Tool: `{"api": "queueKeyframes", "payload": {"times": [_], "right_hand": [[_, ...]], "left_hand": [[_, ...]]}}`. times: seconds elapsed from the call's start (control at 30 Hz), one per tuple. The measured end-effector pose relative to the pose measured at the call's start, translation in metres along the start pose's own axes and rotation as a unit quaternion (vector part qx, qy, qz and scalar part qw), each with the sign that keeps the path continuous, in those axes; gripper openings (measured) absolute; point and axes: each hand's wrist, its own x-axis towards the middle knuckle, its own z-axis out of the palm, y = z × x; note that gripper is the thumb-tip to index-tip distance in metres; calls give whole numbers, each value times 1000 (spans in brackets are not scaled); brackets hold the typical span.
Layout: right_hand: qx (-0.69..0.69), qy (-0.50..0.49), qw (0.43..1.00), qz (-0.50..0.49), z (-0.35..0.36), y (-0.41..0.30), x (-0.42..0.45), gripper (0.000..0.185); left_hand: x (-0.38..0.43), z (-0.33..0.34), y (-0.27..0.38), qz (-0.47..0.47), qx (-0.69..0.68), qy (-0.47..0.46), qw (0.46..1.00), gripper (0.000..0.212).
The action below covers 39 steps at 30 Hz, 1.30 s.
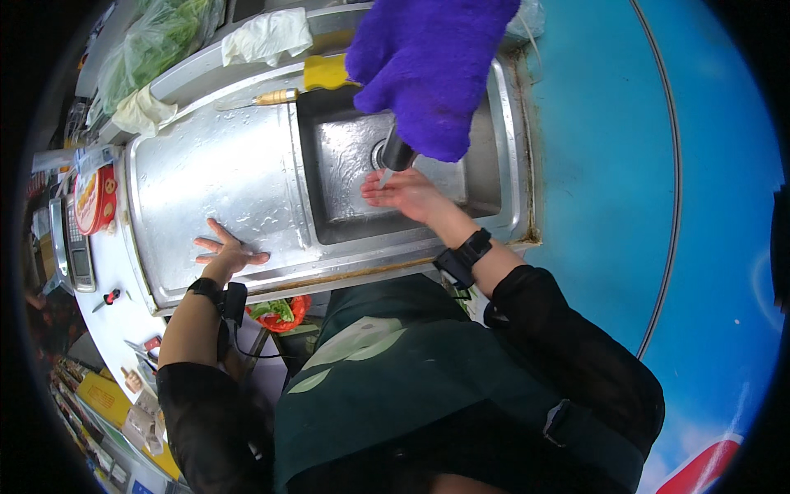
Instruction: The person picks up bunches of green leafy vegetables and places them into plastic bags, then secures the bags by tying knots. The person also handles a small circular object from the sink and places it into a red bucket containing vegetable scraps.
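Observation:
My left hand (228, 252) lies with its fingers spread on the wet stainless-steel drainboard (216, 160), holding nothing. Over the sink basin (345, 142), my right hand (407, 194) is held out below a dark faucet head (398, 155). A thin stream of water runs down onto its fingers, and nothing is in that hand. A fluffy purple cloth (432, 68) hangs above the faucet and hides its upper part. Behind the fingers, the metal drain (379, 154) shows partly at the bottom of the basin.
A wooden-handled knife (276, 97) and a yellow sponge (324, 72) lie along the sink's back edge. White cloths (267, 37) drape the rear ledge near bagged greens (157, 52). At left are a red-lidded tub (95, 200) and a scale (80, 259). A blue panel (605, 154) stands right.

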Motion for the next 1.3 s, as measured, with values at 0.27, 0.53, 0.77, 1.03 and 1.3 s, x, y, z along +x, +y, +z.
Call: {"api": "queueKeyframes", "payload": {"times": [0.27,0.53,0.77,1.03,1.3], "right_hand": [[-76,3,997,5,39,-38,-4,22],[-306,44,904,-294,60,-127,-95,46],[-392,113,878,-252,116,-178,-97,23],[-263,1,946,-190,112,-143,-56,22],[-252,-4,914,-319,116,-131,-33,21]], "left_hand": [[-5,-2,3,4,-10,-9,1000,161],[3,4,-2,2,-14,-15,1000,160],[-12,-6,6,8,-7,-19,1000,160],[-7,-2,1,21,-14,-15,1000,159],[-8,-2,0,16,-19,-11,1000,160]]}}
